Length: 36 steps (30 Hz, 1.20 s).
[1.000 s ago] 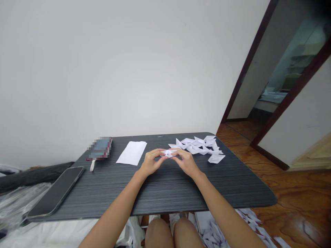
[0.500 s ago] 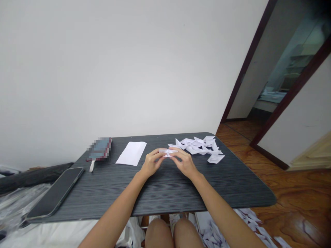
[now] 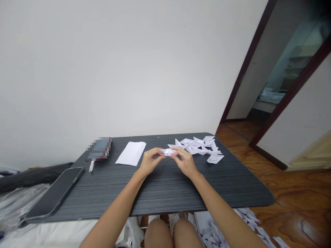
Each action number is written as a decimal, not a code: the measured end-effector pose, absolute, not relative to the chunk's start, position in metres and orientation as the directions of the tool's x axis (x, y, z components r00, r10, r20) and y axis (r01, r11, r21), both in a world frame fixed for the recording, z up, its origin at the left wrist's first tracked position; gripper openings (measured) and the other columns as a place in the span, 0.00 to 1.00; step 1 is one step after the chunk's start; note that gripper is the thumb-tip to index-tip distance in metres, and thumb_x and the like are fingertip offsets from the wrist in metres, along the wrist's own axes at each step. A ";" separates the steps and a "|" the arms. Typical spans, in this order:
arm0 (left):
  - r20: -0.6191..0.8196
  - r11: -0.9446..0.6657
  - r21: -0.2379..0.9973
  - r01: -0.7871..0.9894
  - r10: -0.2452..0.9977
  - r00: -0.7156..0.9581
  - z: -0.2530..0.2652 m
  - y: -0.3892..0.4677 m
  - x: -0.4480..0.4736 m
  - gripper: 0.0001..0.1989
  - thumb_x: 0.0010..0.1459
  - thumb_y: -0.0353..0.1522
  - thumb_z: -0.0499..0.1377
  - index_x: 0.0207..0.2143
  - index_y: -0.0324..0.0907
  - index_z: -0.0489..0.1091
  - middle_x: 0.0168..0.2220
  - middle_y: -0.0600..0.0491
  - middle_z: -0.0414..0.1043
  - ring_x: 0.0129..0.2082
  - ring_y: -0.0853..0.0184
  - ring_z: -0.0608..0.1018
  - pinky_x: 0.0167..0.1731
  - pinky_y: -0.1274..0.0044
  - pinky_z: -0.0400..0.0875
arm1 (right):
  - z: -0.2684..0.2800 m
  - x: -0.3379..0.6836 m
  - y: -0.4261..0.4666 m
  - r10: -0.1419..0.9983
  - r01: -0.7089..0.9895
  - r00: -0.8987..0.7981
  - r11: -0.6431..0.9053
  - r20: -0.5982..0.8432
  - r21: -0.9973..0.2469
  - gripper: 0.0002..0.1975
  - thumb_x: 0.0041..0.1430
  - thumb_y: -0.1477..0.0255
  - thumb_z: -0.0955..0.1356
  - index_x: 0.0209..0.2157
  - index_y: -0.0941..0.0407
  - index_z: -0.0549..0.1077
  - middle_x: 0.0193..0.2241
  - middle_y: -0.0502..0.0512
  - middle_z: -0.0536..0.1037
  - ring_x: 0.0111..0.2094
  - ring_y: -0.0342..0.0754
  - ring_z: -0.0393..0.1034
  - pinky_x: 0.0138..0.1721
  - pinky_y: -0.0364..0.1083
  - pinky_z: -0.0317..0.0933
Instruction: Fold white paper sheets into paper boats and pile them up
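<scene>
A small folded white paper boat [image 3: 168, 152] is held just above the dark table, pinched at both ends. My left hand [image 3: 151, 161] closes thumb and fingers on its left end. On the opposite end, my right hand [image 3: 185, 162] grips it the same way. Its middle shows a raised point between the fingertips, while the ends are partly covered. Close behind my right hand lies a cluster of folded white paper boats [image 3: 192, 150]. Left of my left hand rests a stack of white paper sheets [image 3: 131, 153].
The dark wood-grain table [image 3: 165, 196] stands against a white wall. A phone [image 3: 55, 193] lies at its left edge, near a blurred-out object [image 3: 100, 148] with a white tab. More folded paper pieces [image 3: 213, 236] are heaped below the table on the right. A doorway opens at far right.
The paper between my hands has gone from a flatter strip to a more opened boat shape with a peak. My fingers have shifted slightly outward toward its ends.
</scene>
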<state>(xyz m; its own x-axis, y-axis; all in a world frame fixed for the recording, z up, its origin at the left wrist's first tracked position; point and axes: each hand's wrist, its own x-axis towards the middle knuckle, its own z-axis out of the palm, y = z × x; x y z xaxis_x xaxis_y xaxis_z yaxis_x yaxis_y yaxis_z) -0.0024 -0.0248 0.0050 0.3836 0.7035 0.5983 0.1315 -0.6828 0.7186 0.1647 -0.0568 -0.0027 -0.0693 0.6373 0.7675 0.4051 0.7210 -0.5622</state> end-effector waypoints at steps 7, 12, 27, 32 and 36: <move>0.562 -0.640 0.749 0.175 0.752 0.344 -0.001 -0.023 -0.003 0.08 0.47 0.34 0.58 0.26 0.37 0.66 0.30 0.50 0.71 0.31 0.68 0.73 0.34 0.75 0.69 | -0.009 0.164 -0.054 0.717 0.413 -0.020 0.641 0.697 -0.647 0.04 0.50 0.71 0.64 0.25 0.57 0.68 0.30 0.55 0.74 0.34 0.47 0.68 0.37 0.46 0.62; 0.572 -0.642 0.747 0.169 0.752 0.329 0.004 -0.026 -0.003 0.11 0.47 0.34 0.58 0.33 0.37 0.66 0.30 0.50 0.69 0.31 0.69 0.72 0.34 0.76 0.67 | -0.009 0.164 -0.054 0.766 0.401 -0.047 0.602 0.641 -0.690 0.04 0.50 0.71 0.64 0.25 0.57 0.67 0.26 0.53 0.73 0.30 0.46 0.67 0.34 0.45 0.62; 0.469 -0.572 0.814 0.099 0.748 0.469 0.017 -0.031 -0.001 0.12 0.47 0.36 0.58 0.29 0.35 0.71 0.28 0.50 0.70 0.29 0.69 0.71 0.29 0.78 0.65 | 0.001 0.164 -0.059 0.706 0.392 -0.166 0.688 0.689 -0.611 0.05 0.52 0.74 0.63 0.24 0.57 0.67 0.30 0.54 0.72 0.33 0.46 0.66 0.37 0.46 0.60; 0.431 -0.508 0.857 0.087 0.799 0.419 0.012 -0.030 0.001 0.12 0.46 0.37 0.58 0.26 0.35 0.71 0.21 0.53 0.68 0.23 0.72 0.69 0.24 0.80 0.64 | 0.000 0.162 -0.059 0.720 0.413 -0.114 0.661 0.684 -0.627 0.06 0.51 0.70 0.63 0.24 0.57 0.68 0.26 0.53 0.72 0.29 0.45 0.66 0.33 0.44 0.61; 0.370 -0.431 0.900 0.066 0.834 0.410 0.010 -0.030 0.003 0.13 0.45 0.37 0.59 0.27 0.34 0.71 0.22 0.52 0.70 0.22 0.72 0.70 0.23 0.80 0.65 | -0.003 0.161 -0.058 0.749 0.403 -0.089 0.630 0.656 -0.664 0.08 0.52 0.69 0.62 0.25 0.57 0.69 0.23 0.52 0.72 0.27 0.44 0.66 0.30 0.43 0.62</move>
